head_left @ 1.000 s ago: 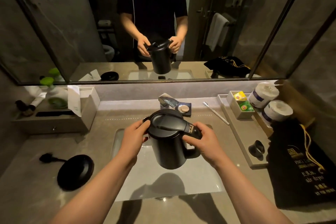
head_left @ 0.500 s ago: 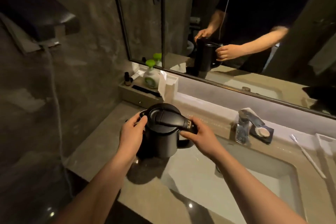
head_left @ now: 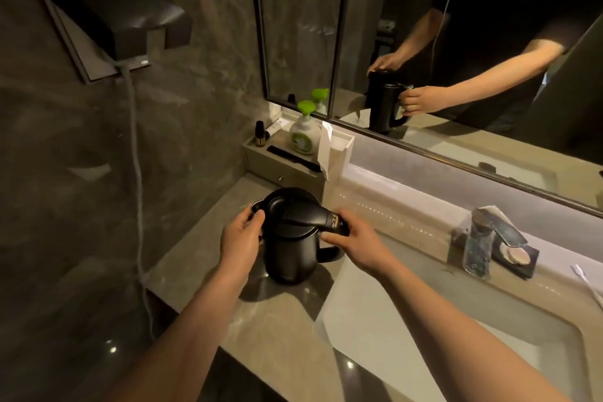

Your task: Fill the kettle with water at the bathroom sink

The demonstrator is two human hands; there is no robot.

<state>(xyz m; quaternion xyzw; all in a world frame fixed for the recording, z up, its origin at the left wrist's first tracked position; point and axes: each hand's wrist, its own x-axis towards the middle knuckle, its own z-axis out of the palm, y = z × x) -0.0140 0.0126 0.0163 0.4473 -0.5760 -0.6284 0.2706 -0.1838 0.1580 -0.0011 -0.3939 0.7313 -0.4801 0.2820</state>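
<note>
the stone bench (head_left: 284, 330) carries a black kettle (head_left: 293, 238) just left of the sunken sink (head_left: 440, 320). a pale organiser box (head_left: 284, 170) sits at the back left corner, a faucet (head_left: 479, 238) and a dark soap dish (head_left: 518, 259) behind the sink.

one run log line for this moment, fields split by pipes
black electric kettle lid shut, on counter left of sink | left hand at spout | right hand on handle | faucet off

Dim, warm light; dark marbled wall (head_left: 81, 173) at nine o'clock, framed mirror (head_left: 408, 26) at one o'clock, beige stone tabletop (head_left: 270, 333) below.
</note>
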